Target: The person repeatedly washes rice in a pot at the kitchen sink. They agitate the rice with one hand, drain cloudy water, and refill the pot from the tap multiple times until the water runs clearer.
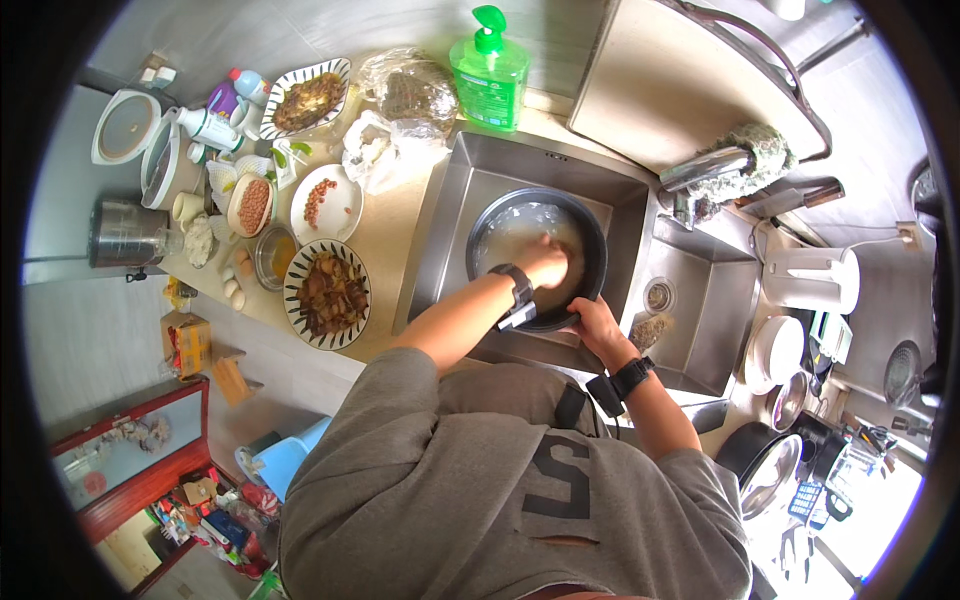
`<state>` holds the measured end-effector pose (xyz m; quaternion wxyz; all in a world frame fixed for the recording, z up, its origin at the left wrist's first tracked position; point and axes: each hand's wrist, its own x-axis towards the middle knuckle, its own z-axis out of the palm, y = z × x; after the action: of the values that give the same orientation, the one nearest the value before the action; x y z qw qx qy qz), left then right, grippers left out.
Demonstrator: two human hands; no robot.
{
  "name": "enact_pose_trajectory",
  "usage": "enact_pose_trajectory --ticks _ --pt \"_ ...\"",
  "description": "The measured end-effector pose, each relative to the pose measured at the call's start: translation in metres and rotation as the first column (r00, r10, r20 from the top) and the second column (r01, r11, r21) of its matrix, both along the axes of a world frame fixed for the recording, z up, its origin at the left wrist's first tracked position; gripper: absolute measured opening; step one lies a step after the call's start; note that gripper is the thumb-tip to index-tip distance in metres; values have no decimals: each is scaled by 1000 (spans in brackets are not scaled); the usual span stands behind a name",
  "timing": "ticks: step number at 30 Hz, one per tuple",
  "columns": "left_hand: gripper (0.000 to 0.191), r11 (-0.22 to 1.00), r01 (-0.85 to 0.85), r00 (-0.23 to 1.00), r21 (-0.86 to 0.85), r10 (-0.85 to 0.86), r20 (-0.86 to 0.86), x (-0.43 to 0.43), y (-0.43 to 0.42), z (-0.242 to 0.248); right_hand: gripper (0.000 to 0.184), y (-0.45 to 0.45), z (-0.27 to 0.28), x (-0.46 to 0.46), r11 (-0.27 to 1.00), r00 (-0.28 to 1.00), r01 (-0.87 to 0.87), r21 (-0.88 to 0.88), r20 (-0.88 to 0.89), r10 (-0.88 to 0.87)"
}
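Note:
A dark round pot (486,217) holds cloudy, whitish water and sits in the larger basin of a stainless steel sink (442,247). My left hand (546,260) reaches into the pot; its fingers are blurred and partly hidden in the water, so their hold cannot be told. What lies on the pot's bottom is not clear. At the pot's near right side, my right hand (595,322) grips the rim, with the thumb on the edge. Both wrists wear dark bands with small devices.
Left counter: a plate of cooked food (328,295), a plate of peanuts (327,204), a bowl with egg (276,259) and eggs (238,300). Green soap bottle (491,79) behind the sink. Right: faucet (705,169), smaller basin (705,300), cleaver (787,199), white pitcher (810,279).

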<state>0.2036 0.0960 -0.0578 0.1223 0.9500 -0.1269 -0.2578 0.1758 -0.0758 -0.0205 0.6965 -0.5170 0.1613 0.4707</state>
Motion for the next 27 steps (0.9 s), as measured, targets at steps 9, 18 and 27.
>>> enact_pose_trajectory --ticks 9,18,27 --pt "69 961 -194 873 196 261 -413 -20 15 11 35 13 11 3 999 997 35 -22 74 -33" --pt "31 671 -524 776 -524 124 -618 -20 -12 3 36 -1 10 2 999 998 34 -7 46 -34" --pt "68 744 -645 671 -173 443 -594 5 56 31 40 2 27 1 996 997 62 -67 58 -58"
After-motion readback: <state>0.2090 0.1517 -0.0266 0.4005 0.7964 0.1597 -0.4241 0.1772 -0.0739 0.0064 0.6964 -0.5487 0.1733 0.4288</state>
